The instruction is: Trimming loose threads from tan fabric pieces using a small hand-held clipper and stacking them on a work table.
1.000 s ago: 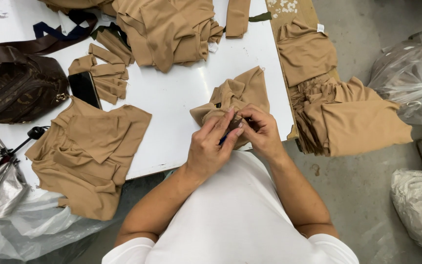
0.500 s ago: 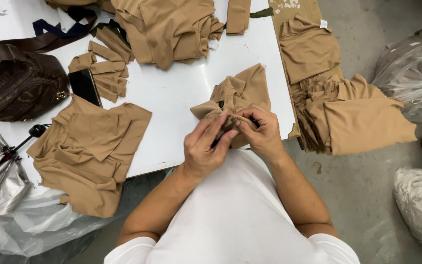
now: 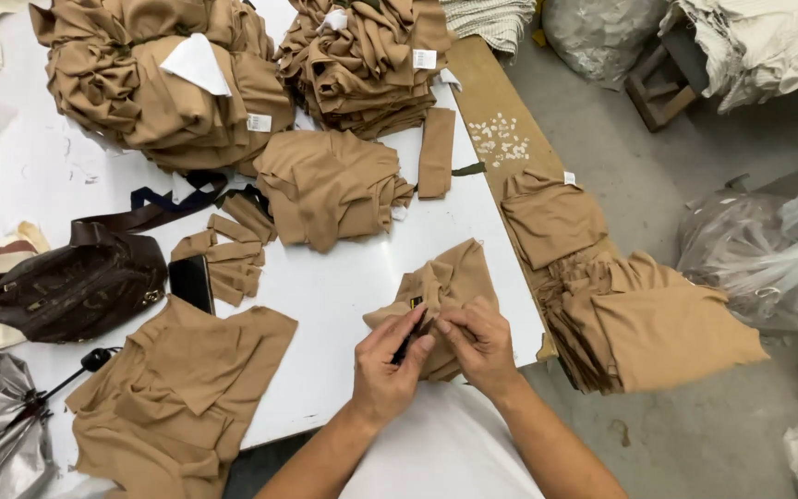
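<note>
tan garment [image 3: 459, 282], white table [image 3: 344, 286], brown bag [image 3: 76, 291]

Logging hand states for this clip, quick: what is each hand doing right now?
Left hand: closed, pinching the tan garment and a small dark item, on the white table.
Right hand: closed, gripping the same tan garment.

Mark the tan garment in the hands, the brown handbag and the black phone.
tan garment [image 3: 459, 277], head view, on its upper fold above the hands.
brown handbag [image 3: 76, 291], head view, middle of its body.
black phone [image 3: 193, 283], head view, middle of its screen.
</note>
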